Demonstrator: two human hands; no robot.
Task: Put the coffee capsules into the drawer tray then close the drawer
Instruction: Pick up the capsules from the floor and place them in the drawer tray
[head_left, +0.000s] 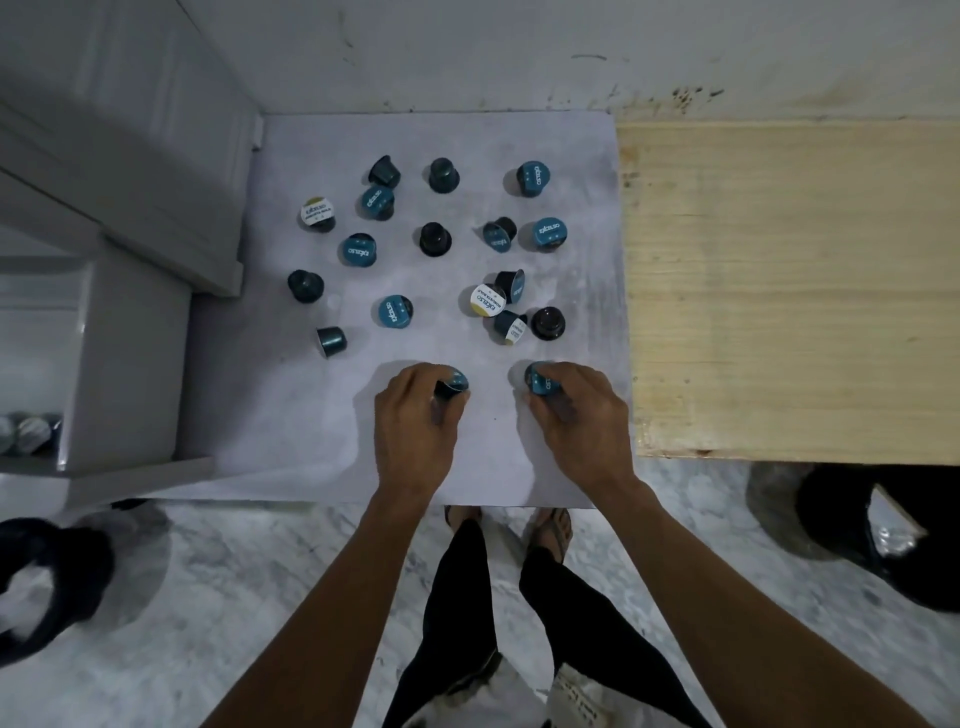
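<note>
Several coffee capsules, dark teal with blue or white lids, lie scattered on a grey table top. My left hand grips a blue-lidded capsule near the table's front. My right hand grips another blue-lidded capsule just to the right of it. Beyond my hands lie a white-lidded capsule and a blue-lidded one. The open white drawer is at the left, with a few capsules in its tray.
A pale wooden board adjoins the table on the right. A white cabinet rises at the back left. Dark bags sit on the marble floor at the right, another dark object at the left. My legs and feet stand below the table edge.
</note>
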